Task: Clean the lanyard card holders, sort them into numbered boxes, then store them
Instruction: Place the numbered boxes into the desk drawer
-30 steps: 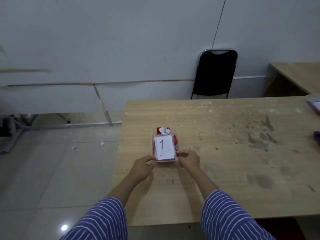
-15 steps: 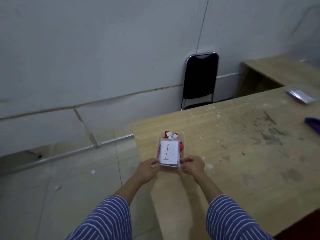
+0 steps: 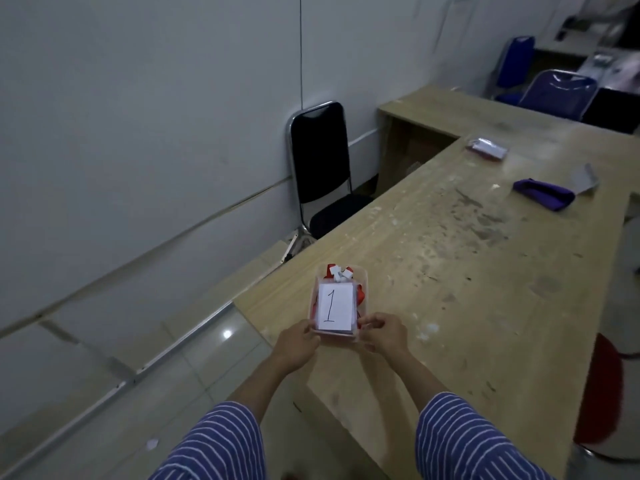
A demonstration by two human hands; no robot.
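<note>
A small clear plastic box (image 3: 363, 279) sits near the left corner of the wooden table (image 3: 467, 271). Inside lie card holders with red lanyards (image 3: 361, 292) and white clips, topped by a white card marked "1" (image 3: 335, 307). My left hand (image 3: 298, 342) grips the box's near left corner and my right hand (image 3: 380, 332) grips its near right corner. A second box of card holders (image 3: 486, 149) stands far back on the right. A purple cloth (image 3: 543, 194) lies near it.
A black chair (image 3: 323, 168) stands against the wall beyond the table. A second desk (image 3: 450, 109) joins at the back, with blue chairs (image 3: 557, 93) behind it. A grey sheet (image 3: 585, 178) lies by the cloth. A red stool (image 3: 602, 393) is at the right. Tiled floor lies left.
The view has swung right and the box now lies at the table's left corner. Both hands keep their grip on its near end.
</note>
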